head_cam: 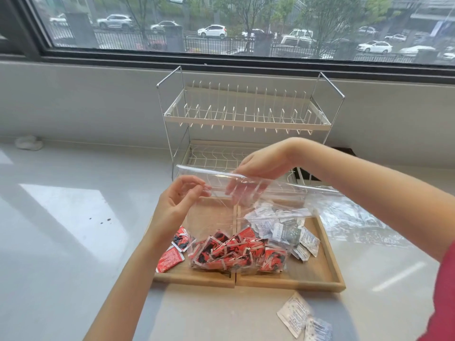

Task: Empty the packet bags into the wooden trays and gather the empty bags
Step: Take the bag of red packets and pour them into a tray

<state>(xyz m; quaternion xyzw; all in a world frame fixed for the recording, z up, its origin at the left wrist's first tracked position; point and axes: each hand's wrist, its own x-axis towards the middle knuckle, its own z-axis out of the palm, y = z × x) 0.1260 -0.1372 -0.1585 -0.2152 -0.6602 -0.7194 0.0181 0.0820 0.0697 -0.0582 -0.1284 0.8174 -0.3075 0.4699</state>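
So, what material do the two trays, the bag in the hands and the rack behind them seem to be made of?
The trays look like light wood, matte, with faint grain on the rims. The bag seems thin clear plastic film: the red packets show through it, and it creases and glints. The rack appears to be metal wire, its shelves coated white and its frame bare and shiny; the coating type is unclear.

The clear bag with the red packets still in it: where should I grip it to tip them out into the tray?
Probably grip the clear bag by its bottom corners, coming from the near side. The red packets sag at the bottom over the wooden trays, while the left hand and right hand hold the open top edge; lifting the bottom should pour them out.
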